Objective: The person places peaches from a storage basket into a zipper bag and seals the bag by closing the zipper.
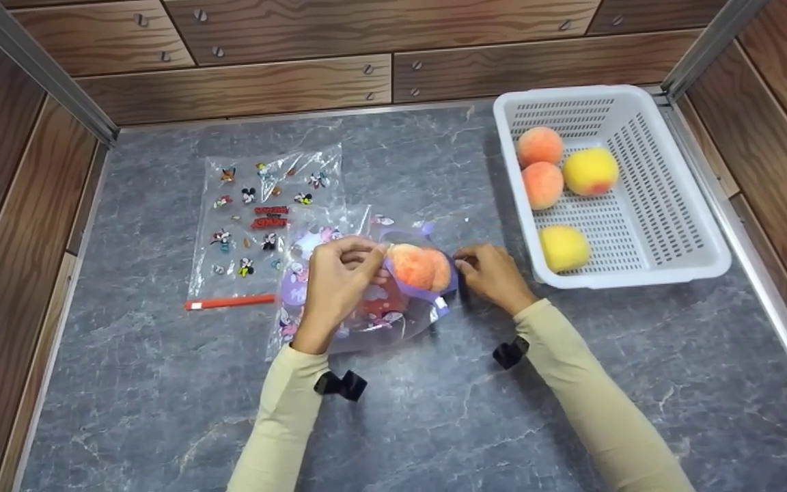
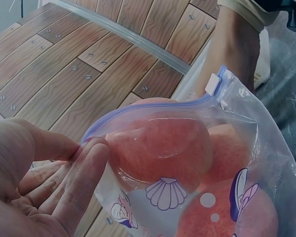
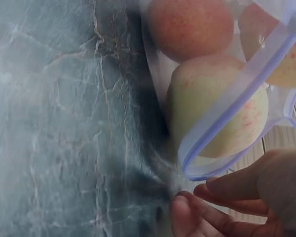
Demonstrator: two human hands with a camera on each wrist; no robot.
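Bag with cartoon prints (image 1: 250,232) lies flat at centre left of the frame, a red strip (image 1: 229,302) along its lower edge, its right side partly under a purple-edged bag (image 1: 393,321). Near the centre, the left hand (image 1: 339,287) pinches the rim of that purple-edged bag, thumb and fingertips closed on the thin edge alone. Peaches (image 1: 421,266) sit in the bag and show at its mouth, so the rim probably has little slack; pulled hard, it could slip from so light a pinch, and the mouth could sag or let a peach roll out. The white slider (image 1: 440,305) sits at the lower right of the mouth, where a bulging peach could jam it. Further right, the right hand (image 1: 496,273) has bent fingers close against the rim; whether they grip film cannot be told. At right, a white basket (image 1: 639,279) holds four fruits (image 1: 590,171); a careless rightward swing might knock it.
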